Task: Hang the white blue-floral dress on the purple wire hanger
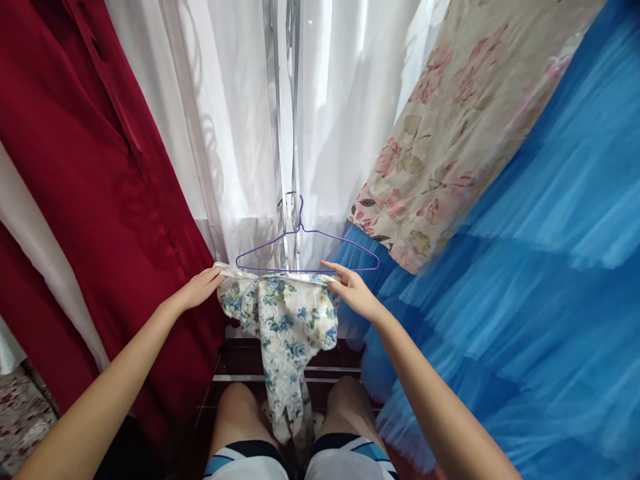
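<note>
A white garment with a blue and yellow floral print [293, 320] hangs over the lower bar of a purple wire hanger [345, 238]. The hanger's hook catches on strips in front of the white curtain. My left hand [203, 287] pinches the garment's left top corner. At the other end, my right hand [350, 287] grips the top edge between thumb and fingers, with the index finger stretched out near the hanger bar. The garment's lower part dangles between my knees; its exact shape is hidden in the folds.
White curtains [240, 120] hang ahead. Long red cloth [125, 200] drapes on the left. To the right hang a beige floral cloth [425, 160] and a blue layered tulle dress [525, 300]. My bare knees [240, 407] are below, above a dark red floor.
</note>
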{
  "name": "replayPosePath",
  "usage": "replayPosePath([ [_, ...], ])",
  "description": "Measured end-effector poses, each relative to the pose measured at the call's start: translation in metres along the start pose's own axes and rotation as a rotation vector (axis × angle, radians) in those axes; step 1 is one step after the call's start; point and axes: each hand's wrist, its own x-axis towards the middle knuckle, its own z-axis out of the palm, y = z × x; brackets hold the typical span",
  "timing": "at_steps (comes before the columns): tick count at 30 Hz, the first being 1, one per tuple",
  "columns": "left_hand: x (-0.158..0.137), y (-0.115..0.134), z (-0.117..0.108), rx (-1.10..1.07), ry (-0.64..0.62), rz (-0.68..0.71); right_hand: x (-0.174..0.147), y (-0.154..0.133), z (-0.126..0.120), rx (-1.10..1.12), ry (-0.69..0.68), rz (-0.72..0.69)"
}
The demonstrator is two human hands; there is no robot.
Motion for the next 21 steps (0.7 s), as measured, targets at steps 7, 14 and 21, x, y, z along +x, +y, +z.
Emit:
replayPosePath([
  [7,0.04,0.038,0.011,-0.122,0.158,0.056,0.02,0.013,0.008,-0.191,-0.019,-0.04],
  [14,0.031,0.088,0.015,-0.233,0.081,0.093,-0.017,0.016,-0.007,-0.27,0.155,-0.074],
  [21,0.016,0.103,0.015,-0.239,0.043,0.118,-0.007,0.02,-0.052,-0.202,0.349,0.068],
])
